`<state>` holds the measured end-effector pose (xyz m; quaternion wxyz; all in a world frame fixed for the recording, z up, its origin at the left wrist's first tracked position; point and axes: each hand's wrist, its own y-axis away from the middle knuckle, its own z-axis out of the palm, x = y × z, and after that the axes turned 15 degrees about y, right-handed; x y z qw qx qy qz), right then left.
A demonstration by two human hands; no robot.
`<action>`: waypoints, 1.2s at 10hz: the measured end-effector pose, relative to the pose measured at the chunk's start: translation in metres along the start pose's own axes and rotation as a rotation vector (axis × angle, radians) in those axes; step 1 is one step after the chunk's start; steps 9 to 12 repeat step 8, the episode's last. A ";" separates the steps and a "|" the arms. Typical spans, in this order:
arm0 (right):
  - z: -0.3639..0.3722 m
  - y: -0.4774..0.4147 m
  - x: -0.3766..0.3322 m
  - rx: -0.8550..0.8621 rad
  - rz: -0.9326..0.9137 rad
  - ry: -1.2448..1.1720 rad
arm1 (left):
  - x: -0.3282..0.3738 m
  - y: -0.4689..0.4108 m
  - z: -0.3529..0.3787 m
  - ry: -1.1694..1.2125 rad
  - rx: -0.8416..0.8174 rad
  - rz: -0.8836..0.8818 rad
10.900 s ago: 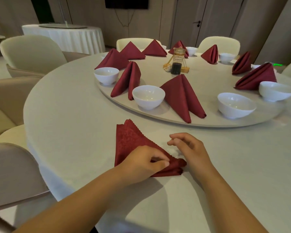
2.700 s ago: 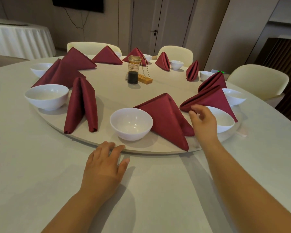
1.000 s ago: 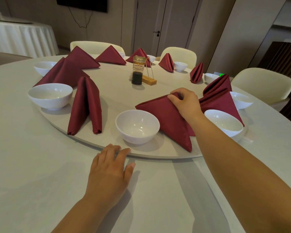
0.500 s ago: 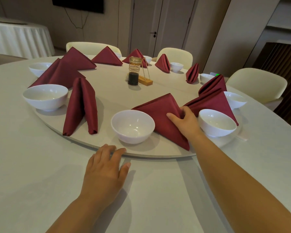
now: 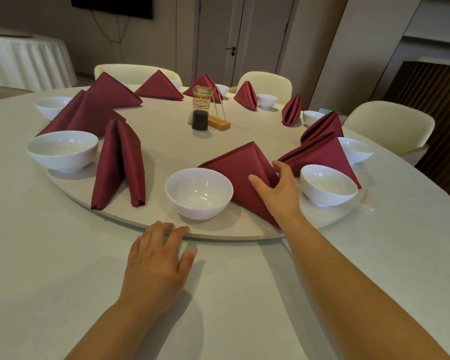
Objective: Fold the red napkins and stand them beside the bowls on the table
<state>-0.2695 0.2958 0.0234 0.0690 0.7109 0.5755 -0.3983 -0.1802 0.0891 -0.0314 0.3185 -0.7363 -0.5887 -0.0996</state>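
My right hand [image 5: 278, 193] loosely pinches the near napkin [image 5: 239, 167], stood just right of a bowl [image 5: 199, 193] on the turntable [image 5: 166, 152], my left hand [image 5: 156, 261] lies flat-fingered on the table [image 5: 63, 255], and every visible bowl seems paired, so little remains.

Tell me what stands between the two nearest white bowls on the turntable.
A folded red napkin stands there, held by the right hand; the head view shows it.

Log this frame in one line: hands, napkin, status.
left hand: flat on table, fingertips at turntable rim | right hand: grips standing napkin beside near bowl | status: napkin upright, not yet released
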 end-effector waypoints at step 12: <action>-0.067 0.070 0.020 -0.041 -0.010 -0.086 | 0.029 0.013 -0.026 0.305 0.116 -0.101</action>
